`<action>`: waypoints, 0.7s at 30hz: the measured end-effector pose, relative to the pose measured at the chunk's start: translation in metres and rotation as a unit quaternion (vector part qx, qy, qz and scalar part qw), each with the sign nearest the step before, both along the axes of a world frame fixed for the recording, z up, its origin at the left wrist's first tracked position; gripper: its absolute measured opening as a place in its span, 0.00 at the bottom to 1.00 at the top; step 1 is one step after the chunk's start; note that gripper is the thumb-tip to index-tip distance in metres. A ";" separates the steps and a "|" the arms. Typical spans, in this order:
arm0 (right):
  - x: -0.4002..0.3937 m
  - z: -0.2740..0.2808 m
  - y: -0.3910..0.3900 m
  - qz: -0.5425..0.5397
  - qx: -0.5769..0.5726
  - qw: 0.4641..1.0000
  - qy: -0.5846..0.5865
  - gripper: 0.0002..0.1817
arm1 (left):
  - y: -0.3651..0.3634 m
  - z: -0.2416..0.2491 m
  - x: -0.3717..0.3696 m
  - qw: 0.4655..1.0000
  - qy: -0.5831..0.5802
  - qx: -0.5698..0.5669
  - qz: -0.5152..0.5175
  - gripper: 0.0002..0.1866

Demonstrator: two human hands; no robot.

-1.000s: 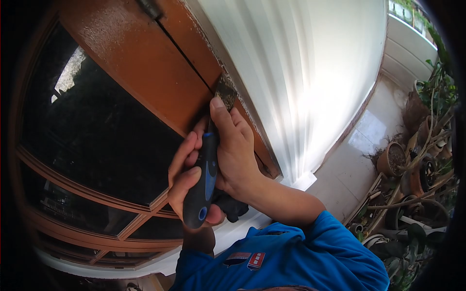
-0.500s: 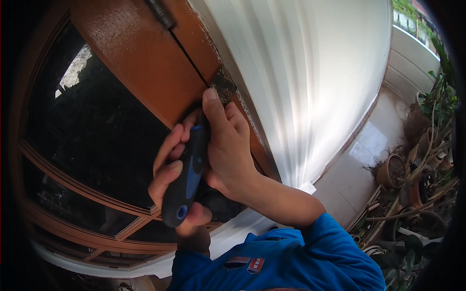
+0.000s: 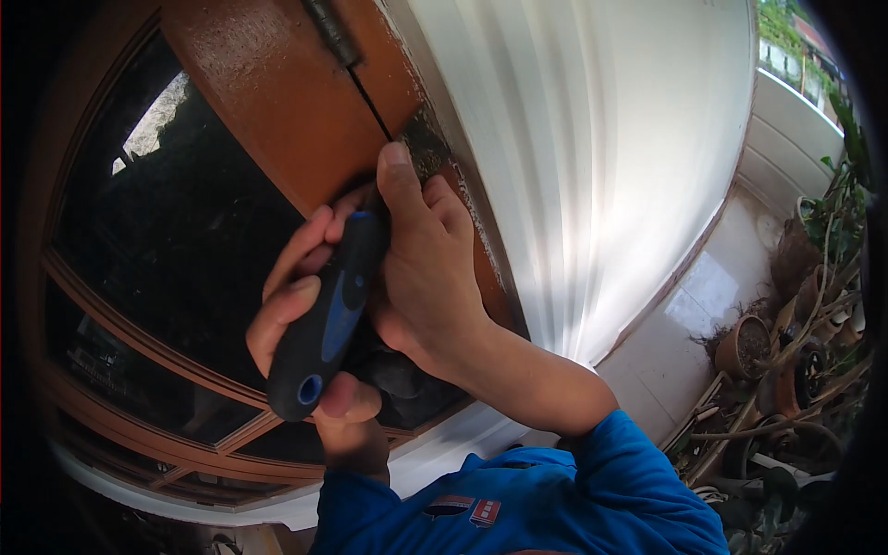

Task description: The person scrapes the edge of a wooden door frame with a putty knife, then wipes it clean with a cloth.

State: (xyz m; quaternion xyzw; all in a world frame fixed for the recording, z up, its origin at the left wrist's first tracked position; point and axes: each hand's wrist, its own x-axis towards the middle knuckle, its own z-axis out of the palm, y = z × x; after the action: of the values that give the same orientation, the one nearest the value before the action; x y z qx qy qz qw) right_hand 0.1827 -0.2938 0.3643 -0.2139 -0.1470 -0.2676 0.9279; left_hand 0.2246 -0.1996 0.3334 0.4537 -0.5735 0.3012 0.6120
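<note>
My left hand point(image 3: 301, 287) is closed around the handle of a screwdriver point(image 3: 335, 314), black with blue inserts and a hole in its butt end. The handle slants up and right toward the edge of a brown wooden door point(image 3: 268, 83). My right hand point(image 3: 430, 268) is closed at the front of the tool, its thumb stretched along toward a dark, worn patch point(image 3: 425, 148) in the wood. The shaft and tip are hidden behind my right thumb and fingers. Above them, a dark metal hinge barrel point(image 3: 331, 32) sits along the gap in the wood.
Dark glass panes point(image 3: 176, 194) fill the door on the left. A pale, ribbed white surface point(image 3: 592, 166) rises to the right of the frame. Farther right, potted plants point(image 3: 743, 347), branches and clutter line a tiled floor point(image 3: 661, 342).
The screwdriver's butt end has swung left and slightly up, with my left hand moving along with it. My right hand stays at the worn patch. The view has shifted a little.
</note>
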 end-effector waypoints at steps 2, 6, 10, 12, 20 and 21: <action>0.000 0.012 0.000 -0.013 -0.005 1.000 0.003 0.21 | -0.005 0.011 -0.003 0.999 -0.009 -0.020 0.040 0.42; -0.001 0.031 -0.001 -0.058 -0.018 0.998 0.031 0.21 | -0.011 0.030 -0.007 0.995 -0.010 -0.040 0.091 0.45; -0.004 0.020 -0.001 -0.031 0.003 0.999 0.020 0.19 | -0.008 0.019 -0.007 0.997 -0.013 -0.032 0.076 0.44; -0.003 0.001 0.003 -0.023 0.031 0.999 0.030 0.17 | -0.002 -0.001 -0.011 0.998 0.015 -0.015 0.063 0.42; -0.041 -0.096 -0.004 0.028 0.100 0.986 0.131 0.10 | 0.035 -0.059 -0.021 0.967 -0.041 0.250 0.002 0.35; -0.050 -0.106 -0.006 0.033 0.078 0.988 0.129 0.10 | 0.039 -0.063 -0.024 0.962 -0.034 0.270 0.021 0.34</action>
State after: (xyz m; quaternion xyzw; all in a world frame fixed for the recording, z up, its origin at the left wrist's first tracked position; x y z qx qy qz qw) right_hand 0.1332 -0.2994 0.2580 -0.1681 -0.0116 -0.2176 0.9614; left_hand 0.2008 -0.1605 0.2709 0.6039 -0.6441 0.1633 0.4401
